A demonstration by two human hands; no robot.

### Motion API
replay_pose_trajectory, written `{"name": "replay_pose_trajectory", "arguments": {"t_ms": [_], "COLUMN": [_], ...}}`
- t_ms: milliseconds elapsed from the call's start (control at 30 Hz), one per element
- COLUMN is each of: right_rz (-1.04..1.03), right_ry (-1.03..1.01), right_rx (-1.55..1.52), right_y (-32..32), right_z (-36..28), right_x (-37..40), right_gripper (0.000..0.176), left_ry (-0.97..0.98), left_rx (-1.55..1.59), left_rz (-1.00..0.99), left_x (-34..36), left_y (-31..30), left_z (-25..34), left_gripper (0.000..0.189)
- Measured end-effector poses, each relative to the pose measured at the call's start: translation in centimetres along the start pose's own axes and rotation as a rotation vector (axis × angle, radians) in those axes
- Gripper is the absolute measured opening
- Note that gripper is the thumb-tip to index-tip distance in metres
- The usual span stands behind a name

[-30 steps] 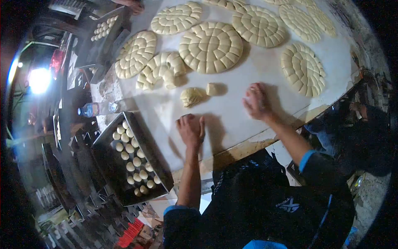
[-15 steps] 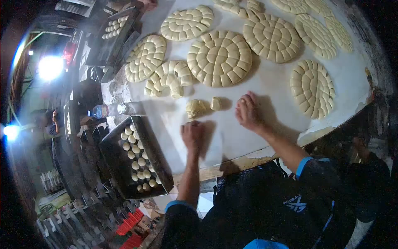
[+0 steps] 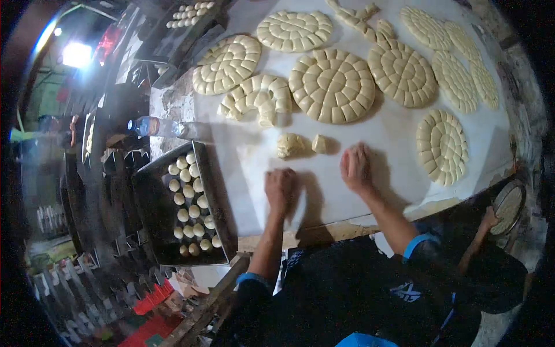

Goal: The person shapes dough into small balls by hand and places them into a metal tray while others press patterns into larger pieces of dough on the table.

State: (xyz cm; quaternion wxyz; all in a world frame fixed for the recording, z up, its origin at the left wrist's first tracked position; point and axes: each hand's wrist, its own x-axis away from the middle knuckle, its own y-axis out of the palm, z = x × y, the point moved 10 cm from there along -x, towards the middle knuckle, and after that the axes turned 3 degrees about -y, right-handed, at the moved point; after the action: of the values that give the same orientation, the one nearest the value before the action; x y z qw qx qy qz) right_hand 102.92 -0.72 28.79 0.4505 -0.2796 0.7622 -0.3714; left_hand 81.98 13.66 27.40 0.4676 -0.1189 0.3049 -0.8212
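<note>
Both hands are down on the white work table (image 3: 324, 199), fingers curled in with the knuckles up. My left hand (image 3: 281, 188) is closed just in front of a rough lump of dough (image 3: 290, 146). Beside that lump sits a smaller dough piece (image 3: 319, 144). My right hand (image 3: 355, 165) is closed to the right of the small piece, apart from it. Whatever lies under either palm is hidden. Behind the hands lies a large dough round (image 3: 332, 87) cut into blocks, with a partly used, curved dough ring (image 3: 257, 98) to its left.
A dark tray (image 3: 167, 222) of dough balls stands at the table's left edge. Near it lies a plastic bottle (image 3: 153, 126). More scored dough rounds (image 3: 442, 147) lie at the right and back. Another person's hand (image 3: 491, 217) holds a round pan (image 3: 509, 209) at far right.
The view has shifted, so the table things appear further right. My hands stay near the two dough pieces, both still curled. The other person with the round pan now shows more at right.
</note>
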Motion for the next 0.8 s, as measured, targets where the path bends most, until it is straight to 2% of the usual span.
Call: {"name": "replay_pose_trajectory", "arguments": {"t_ms": [67, 133, 167, 233, 267, 300, 333, 367, 400, 433, 467, 533, 567, 600, 633, 667, 700, 767, 800], "right_rz": [-0.113, -0.19, -0.203, -0.007, -0.029, -0.049, -0.068, -0.026, 0.018, 0.063, 0.008, -0.139, -0.127, -0.258, -0.337, -0.461, -0.742, -0.649, -0.595], "right_ry": [-0.093, -0.153, -0.144, -0.266, -0.158, -0.047, 0.065, 0.124, 0.176, 0.222, 0.177, 0.033, 0.026, 0.096, 0.232, 0.389, 0.613, 0.828, 0.926], "right_rx": [-0.189, -0.315, -0.283, 0.008, -0.002, -0.007, -0.008, -0.027, -0.052, -0.085, -0.161, -0.192, -0.126, -0.062, -0.119, -0.183, -0.044, -0.431, -0.631], "right_y": [-1.2, -2.7, -2.6, -3.5, -2.8, -1.9, -1.1, -0.7, 0.2, 0.9, 1.3, -0.1, -1.3, -2.8, -1.9, -1.3, -0.3, 0.8, 1.5], "right_z": [-0.1, 0.9, 3.7, 4.4, 4.3, 3.7, 3.4, 3.1, 2.5, 1.5, -0.1, -2.2, -2.3, -2.7, 1.2, 4.0, 7.4, 4.3, 2.6], "right_x": [2.0, 3.2, 3.1, 0.0, -2.3, -4.2, -4.8, -4.1, -3.2, -2.8, -1.8, 1.2, 2.4, 2.1, 3.6, 4.4, 6.1, 5.9, 5.6], "right_gripper": [0.011, 0.013, 0.014, 0.015, 0.013, 0.012, 0.011, 0.01, 0.009, 0.008, 0.008, 0.007, 0.01, 0.009, 0.007, 0.013, 0.021, 0.024, 0.025], "left_ry": [0.409, 0.348, 0.316, 0.21, 0.161, 0.156, 0.189, 0.216, 0.046, 0.021, -0.009, 0.11, 0.373, 0.347, 0.248, 0.149, 0.082, -0.043, 0.055], "left_rx": [-0.349, -0.384, -0.535, -0.484, -0.462, -0.484, -0.316, -0.204, -0.05, 0.036, 0.121, 0.185, -0.16, -0.217, -0.154, -0.087, 0.016, 0.218, 0.146], "left_rz": [-0.123, -0.288, -0.425, -0.124, 0.02, 0.08, 0.096, 0.027, 0.058, -0.014, -0.084, -0.272, -0.175, -0.229, -0.298, -0.37, -0.347, -0.286, -0.074], "left_x": [5.3, 7.8, 7.7, 3.4, 0.9, -1.3, -3.3, -4.7, -3.7, -2.7, -1.7, 3.0, 6.5, 8.4, 8.9, 9.6, 9.7, 8.7, 8.1], "left_y": [1.2, -0.9, -1.9, -7.1, -9.3, -8.0, -7.2, -5.7, -5.5, -3.6, -1.7, -1.6, -1.0, -2.2, -4.4, -6.9, -10.4, -17.6, -23.2], "left_z": [1.1, -2.0, -4.6, -4.6, -5.0, -7.3, -5.8, -4.9, -3.6, -3.9, -4.3, -1.6, -2.0, -2.7, -3.4, -3.7, -4.0, -5.7, -6.3], "left_gripper": [0.019, 0.017, 0.016, 0.018, 0.019, 0.018, 0.015, 0.015, 0.015, 0.015, 0.016, 0.029, 0.035, 0.039, 0.038, 0.038, 0.038, 0.036, 0.037]}}
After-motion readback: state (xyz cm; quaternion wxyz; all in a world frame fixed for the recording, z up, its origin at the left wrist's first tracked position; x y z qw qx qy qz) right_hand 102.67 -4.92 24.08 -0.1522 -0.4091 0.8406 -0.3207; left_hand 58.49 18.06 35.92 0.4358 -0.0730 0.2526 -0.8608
